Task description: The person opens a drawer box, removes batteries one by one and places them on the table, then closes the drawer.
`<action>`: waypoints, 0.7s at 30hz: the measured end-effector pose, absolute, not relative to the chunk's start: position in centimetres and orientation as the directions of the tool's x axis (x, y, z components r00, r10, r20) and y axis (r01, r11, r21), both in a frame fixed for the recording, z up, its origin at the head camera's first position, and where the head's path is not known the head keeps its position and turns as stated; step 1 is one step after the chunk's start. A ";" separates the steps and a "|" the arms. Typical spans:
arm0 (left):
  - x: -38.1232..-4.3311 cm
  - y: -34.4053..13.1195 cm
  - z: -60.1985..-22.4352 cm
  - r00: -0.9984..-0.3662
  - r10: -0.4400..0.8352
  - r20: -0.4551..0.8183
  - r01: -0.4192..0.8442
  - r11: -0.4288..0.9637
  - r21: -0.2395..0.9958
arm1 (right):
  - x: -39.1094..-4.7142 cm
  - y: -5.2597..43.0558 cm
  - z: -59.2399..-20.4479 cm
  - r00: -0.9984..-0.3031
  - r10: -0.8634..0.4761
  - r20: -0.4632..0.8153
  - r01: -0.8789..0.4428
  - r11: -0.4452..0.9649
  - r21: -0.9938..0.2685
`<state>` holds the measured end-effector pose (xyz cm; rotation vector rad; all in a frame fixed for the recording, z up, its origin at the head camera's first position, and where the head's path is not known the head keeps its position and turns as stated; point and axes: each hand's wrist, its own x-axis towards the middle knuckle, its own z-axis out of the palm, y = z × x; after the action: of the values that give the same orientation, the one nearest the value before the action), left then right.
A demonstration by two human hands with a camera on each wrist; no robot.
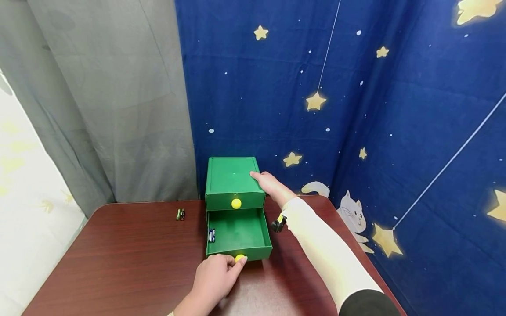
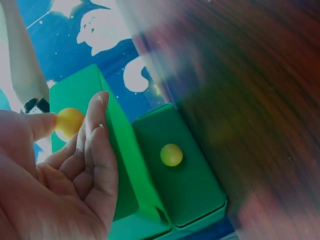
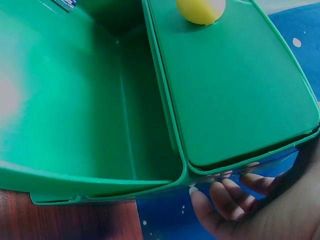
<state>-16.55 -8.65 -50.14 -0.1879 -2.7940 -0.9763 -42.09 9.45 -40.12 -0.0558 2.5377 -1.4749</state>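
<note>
A green two-drawer box (image 1: pixel 233 175) stands at the table's far edge in the head view. Its lower drawer (image 1: pixel 241 235) is pulled out; the upper drawer (image 2: pixel 182 195) is closed. My left hand (image 1: pixel 217 274) pinches the lower drawer's yellow knob (image 2: pixel 69 124) between thumb and fingers. Against the box's right side rests my right hand (image 1: pixel 270 185), thumb on the top edge, with its fingers (image 3: pixel 232 197) along the side wall. Small dark blue batteries (image 1: pixel 211 235) lie at the left inside the lower drawer. The upper drawer has its own yellow knob (image 1: pixel 236 203).
Two small batteries (image 1: pixel 180 214), greenish and dark, lie on the brown table (image 1: pixel 138 250) left of the box. Behind the table hang a grey curtain (image 1: pixel 118 87) and a blue star-patterned curtain (image 1: pixel 253 87).
</note>
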 end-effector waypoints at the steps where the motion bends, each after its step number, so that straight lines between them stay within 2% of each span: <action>1: -16.5 -8.6 -50.2 -0.977 0.063 0.206 0.177 0.778 0.603 | -42.1 9.5 -40.1 -0.978 -0.136 -0.159 0.071 0.497 -0.865; 7: -16.5 -9.1 -49.8 -0.978 0.088 0.189 0.183 0.794 0.580 | -42.0 9.6 -40.1 -0.978 -0.139 -0.158 0.071 0.490 -0.869; 12: -16.0 -10.1 -48.1 -0.982 0.137 0.131 0.188 0.782 0.594 | -42.0 9.7 -40.3 -0.977 -0.137 -0.165 0.079 0.486 -0.870; 15: -16.1 -10.9 -46.5 -0.973 0.184 0.137 0.229 0.752 0.618 | -42.0 9.7 -40.2 -0.978 -0.136 -0.160 0.076 0.478 -0.875; 21: -18.6 -12.8 -43.2 -0.920 0.304 0.246 0.391 0.699 0.598 | -42.0 9.6 -40.1 -0.976 -0.145 -0.162 0.072 0.486 -0.871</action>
<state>-18.56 -12.77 -43.25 -0.5711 -2.7763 -1.0224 -42.04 9.64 -40.11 -0.0631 2.5173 -1.4915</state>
